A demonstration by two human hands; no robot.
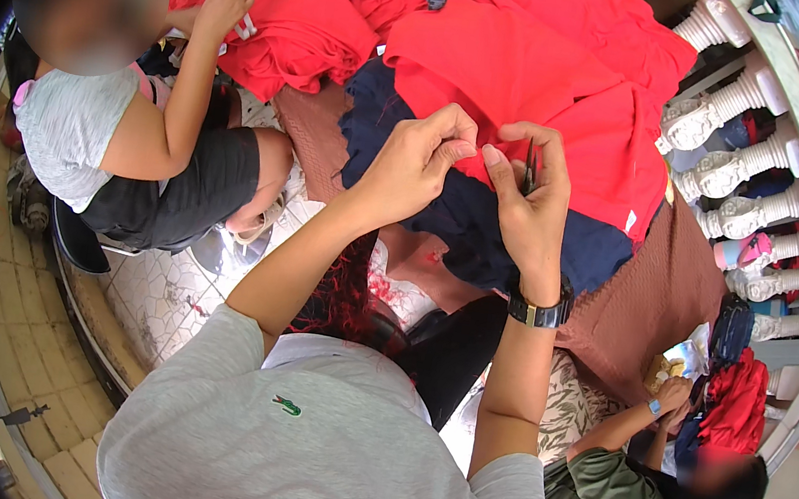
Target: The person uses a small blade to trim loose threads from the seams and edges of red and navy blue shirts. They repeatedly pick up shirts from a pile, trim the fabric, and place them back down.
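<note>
It looked like a small garment workshop: red garments [533,75] piled high, people seated around them.

Left hand [419,156] pinching red garment [533,75], right hand [524,197] gripping small dark snips [529,169], navy cloth [469,220] beneath

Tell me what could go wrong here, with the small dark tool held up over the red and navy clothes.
The right hand pinches a thin dark tool right beside the left hand; its tip could prick the left fingertips. It could also snag or nick the red garment or the navy cloth just beneath. If it slipped, the small tool could vanish into the piled fabric, near another person's hand resting on the red pile.
</note>
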